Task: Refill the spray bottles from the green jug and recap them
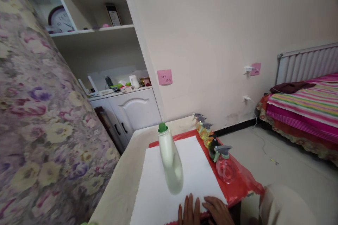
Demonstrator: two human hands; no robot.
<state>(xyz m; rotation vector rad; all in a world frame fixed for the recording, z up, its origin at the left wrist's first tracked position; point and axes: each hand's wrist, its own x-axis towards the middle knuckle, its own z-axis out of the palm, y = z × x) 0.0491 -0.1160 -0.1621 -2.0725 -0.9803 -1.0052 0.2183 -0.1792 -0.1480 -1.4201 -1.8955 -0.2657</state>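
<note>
A tall pale green bottle with a green cap stands upright on a white sheet spread over a red plastic cover on the table. My left hand and my right hand lie flat on the sheet's near edge, fingers stretched out, holding nothing, a little in front of the bottle. A row of several small spray bottles runs along the table's right side; the nearest is pink, behind it a dark green one and yellowish ones.
The cream table stands against a floral curtain on the left. Behind are a white cabinet with cluttered shelves and a clock. A bed with a striped cover and a radiator are at right.
</note>
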